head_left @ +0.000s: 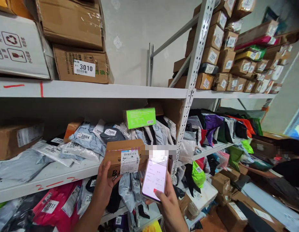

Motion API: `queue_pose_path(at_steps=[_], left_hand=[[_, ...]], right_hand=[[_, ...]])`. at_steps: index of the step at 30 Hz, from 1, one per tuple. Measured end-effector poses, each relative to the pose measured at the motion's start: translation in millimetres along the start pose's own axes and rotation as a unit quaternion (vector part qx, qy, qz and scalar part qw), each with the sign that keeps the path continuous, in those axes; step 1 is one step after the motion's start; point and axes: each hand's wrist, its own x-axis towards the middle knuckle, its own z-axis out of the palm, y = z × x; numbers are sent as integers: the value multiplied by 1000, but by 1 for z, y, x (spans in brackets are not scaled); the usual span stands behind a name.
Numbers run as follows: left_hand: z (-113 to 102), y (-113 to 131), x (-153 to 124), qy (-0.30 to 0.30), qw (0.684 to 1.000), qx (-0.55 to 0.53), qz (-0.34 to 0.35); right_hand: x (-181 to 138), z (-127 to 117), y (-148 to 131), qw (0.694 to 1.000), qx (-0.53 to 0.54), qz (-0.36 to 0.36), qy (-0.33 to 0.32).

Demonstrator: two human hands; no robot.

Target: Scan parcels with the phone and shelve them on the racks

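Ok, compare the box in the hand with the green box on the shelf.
The brown box is plain cardboard, held by the left hand beside the phone; the green box is bright, resting on parcels. The brown box has a large white label, the green box a small one. Both are oblong.

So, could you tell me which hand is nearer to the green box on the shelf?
The left. The left hand holds a cardboard parcel just below the green box; the right hand holds a phone, lower down.
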Motion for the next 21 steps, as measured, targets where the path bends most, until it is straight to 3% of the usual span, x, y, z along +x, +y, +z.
queue_pose_path(at_steps=[5, 10, 13, 15, 19, 21], left_hand=[[-6, -3, 3, -37, 999, 32, 4], [-25, -15, 14, -89, 978, 154, 106], [-35, -13, 30, -93, 941, 265, 187], [-40, -7, 40, -91, 887, 371, 259], [-42, 11, 51, -50, 692, 543, 473], [-40, 18, 53, -71, 619, 556, 549]], right_hand=[[28, -5, 11, 999, -21, -21, -17], [40, -4, 13, 999, -18, -36, -21], [43, -5, 12, 998, -18, -46, -34], [44, -6, 11, 998, -17, -46, -45], [43, -8, 8, 997, -15, -37, -61], [41, -8, 5, 997, -13, -29, -67]])
